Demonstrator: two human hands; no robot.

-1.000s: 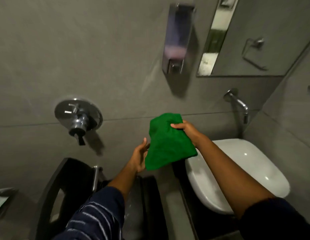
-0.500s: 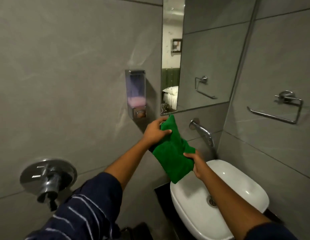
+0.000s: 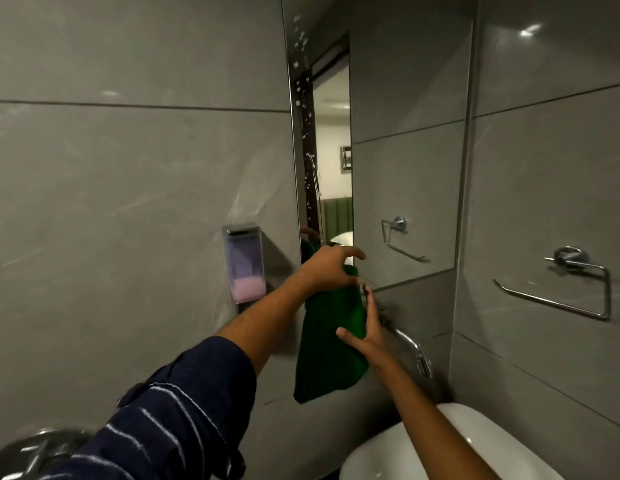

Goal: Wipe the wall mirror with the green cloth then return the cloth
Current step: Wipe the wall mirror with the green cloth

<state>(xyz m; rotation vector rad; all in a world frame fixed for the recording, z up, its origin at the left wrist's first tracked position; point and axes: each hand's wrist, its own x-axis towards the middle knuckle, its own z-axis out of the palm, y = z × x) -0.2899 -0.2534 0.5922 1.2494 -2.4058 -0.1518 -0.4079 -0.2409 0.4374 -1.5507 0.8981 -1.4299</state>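
Green cloth [image 3: 331, 344] hangs at frame centre, below the wall mirror's [image 3: 405, 150] lower edge. Left hand [image 3: 327, 268] pinches its top; right hand [image 3: 365, 336], fingers spread, lies flat against it.

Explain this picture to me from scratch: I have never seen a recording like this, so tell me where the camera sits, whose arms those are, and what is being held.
There is no machine here. The single picture comes from a wide-angle camera worn on a person's head, looking forward and down, so the two arms reaching in are that person's own. The left hand, on the striped-sleeve arm, pinches the top of a green cloth right at the lower edge of the wall mirror. The right hand rests flat against the hanging cloth with its fingers spread. Around them: a soap dispenser with pink liquid on the grey tiled wall, a chrome tap, a white basin below, and a towel ring on the side wall.
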